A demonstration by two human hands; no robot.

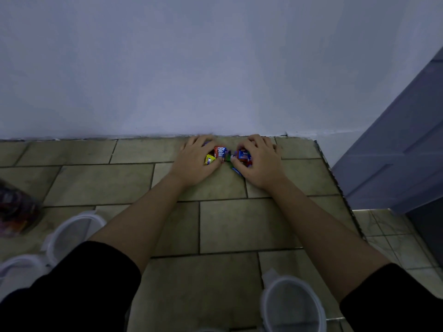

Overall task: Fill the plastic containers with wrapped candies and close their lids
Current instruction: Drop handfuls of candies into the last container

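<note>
Far left of the frame there's a blurry candy bag [16, 212], then two clear containers [72, 233] at lower left on the tiled tabletop [227, 226]. Mid-frame by the wall, the left hand [196, 161] is curled over wrapped candies [219, 153], one red-and-blue wrapper reading "Rela". The right hand [257, 161] cups more. A third container [292, 305] sits open at lower right.

Two bare forearms are seen, each covered above the elbow by a plain black sleeve [72, 283] pushed up the arm, while the left hand [196, 161] and right hand [259, 164] are left ungloved and unadorned.
</note>
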